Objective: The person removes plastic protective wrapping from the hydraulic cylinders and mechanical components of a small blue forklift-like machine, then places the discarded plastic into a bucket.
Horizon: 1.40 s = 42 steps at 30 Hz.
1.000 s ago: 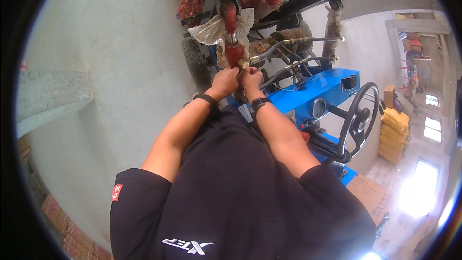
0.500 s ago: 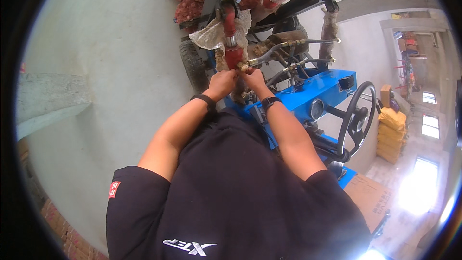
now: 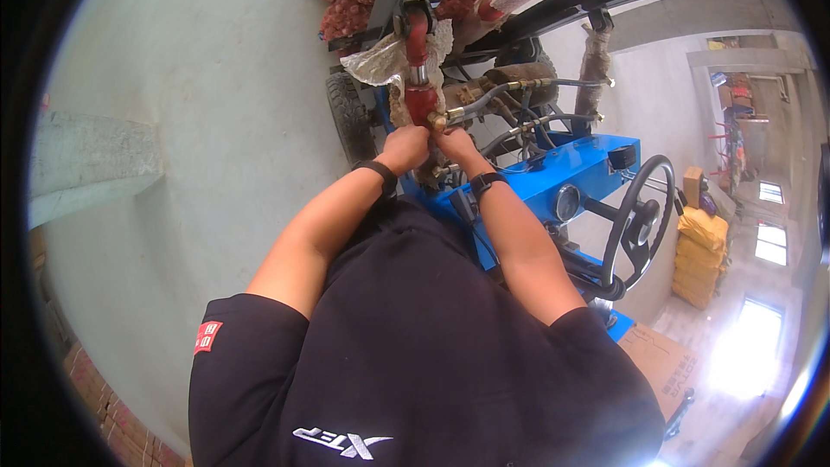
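Both my hands meet at the lower part of a red hydraulic cylinder (image 3: 421, 104) on a blue vehicle. My left hand (image 3: 405, 149) is closed against the cylinder's side, its fingertips hidden. Close beside it, my right hand (image 3: 454, 143) has its fingers closed just below a brass hose fitting (image 3: 439, 121); whatever they grip is too small to make out. A grey hydraulic hose (image 3: 475, 104) runs from that fitting to the right. Torn foam wrap (image 3: 378, 65) hangs around the cylinder, whose shiny rod shows above the red body.
A blue dashboard panel (image 3: 596, 156) with a gauge and a black steering wheel (image 3: 641, 223) stands to my right. A tyre (image 3: 347, 117) is at the left. Net sacks (image 3: 346, 17) are piled beyond. Yellow sacks (image 3: 700, 251) and a cardboard sheet (image 3: 657, 363) lie farther right.
The view has shifted slightly. Both hands stay at the cylinder's fitting, with my fingers a little repositioned there.
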Motion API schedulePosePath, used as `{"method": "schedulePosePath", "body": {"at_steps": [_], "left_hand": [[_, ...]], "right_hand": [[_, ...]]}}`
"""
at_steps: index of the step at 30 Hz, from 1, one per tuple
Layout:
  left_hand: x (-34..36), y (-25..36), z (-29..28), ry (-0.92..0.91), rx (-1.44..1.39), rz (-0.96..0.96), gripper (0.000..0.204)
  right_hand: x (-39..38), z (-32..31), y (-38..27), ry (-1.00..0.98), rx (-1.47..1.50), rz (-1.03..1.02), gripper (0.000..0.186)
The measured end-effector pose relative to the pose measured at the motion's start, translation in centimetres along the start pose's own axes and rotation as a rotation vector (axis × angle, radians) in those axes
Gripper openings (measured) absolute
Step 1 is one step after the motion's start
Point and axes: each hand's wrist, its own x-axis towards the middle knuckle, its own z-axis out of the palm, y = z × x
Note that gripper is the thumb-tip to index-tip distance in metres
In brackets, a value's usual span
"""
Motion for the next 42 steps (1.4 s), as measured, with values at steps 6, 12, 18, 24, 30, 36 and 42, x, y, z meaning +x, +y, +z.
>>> {"method": "schedulePosePath", "body": {"at_steps": [6, 12, 18, 24, 30, 36, 42], "left_hand": [[-0.5, 0.8, -0.6, -0.011, -0.039, -0.06, 0.021], [-0.5, 0.8, -1.2, -0.007, -0.022, -0.018, 0.019], [-0.7, -0.4, -1.7, -0.078, 0.121, 0.085, 0.018], [-3.6, -3.8, -1.5, 0.051, 0.09, 0.058, 0.023], [-2.8, -1.0, -2.0, -0.08, 0.092, 0.046, 0.031], [-2.1, 0.4, -0.2, -0.164, -0.003, -0.039, 0.041], [-1.3, 1.0, 1.9, -0.106, -0.124, -0.037, 0.046]], "right_hand": [[0.2, 0.2, -0.6, -0.087, 0.101, 0.128, 0.084], [1.5, 1.3, 0.1, -0.106, 0.203, 0.134, 0.057], [2.0, 0.6, 1.2, -0.021, -0.346, -0.172, 0.04], [0.9, -2.6, 1.5, 0.002, -0.321, -0.033, 0.047], [0.1, -2.0, 1.4, 0.115, -0.253, 0.085, 0.052], [-0.3, -1.0, -0.1, 0.004, -0.208, 0.177, 0.063], [1.8, 0.4, 4.0, -0.195, -0.625, -0.29, 0.066]]}}
